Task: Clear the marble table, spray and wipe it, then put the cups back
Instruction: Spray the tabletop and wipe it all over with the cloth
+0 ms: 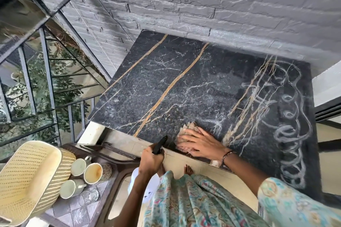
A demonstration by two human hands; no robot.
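Note:
The black marble table [166, 83] with gold veins shows whitish wipe swirls on its right side. My right hand [199, 142] presses flat on a pale cloth [186, 129] at the table's near edge. My left hand [150, 160] grips a white spray bottle [147, 188] by its black trigger head, just in front of the table edge. Three cups [92, 172] and a clear glass [90, 196] stand on a low side table at lower left.
A cream woven basket [29, 177] lies next to the cups on the brown side table [118, 167]. A metal railing [46, 72] with plants behind it runs along the left. A grey brick wall [203, 2] backs the marble table.

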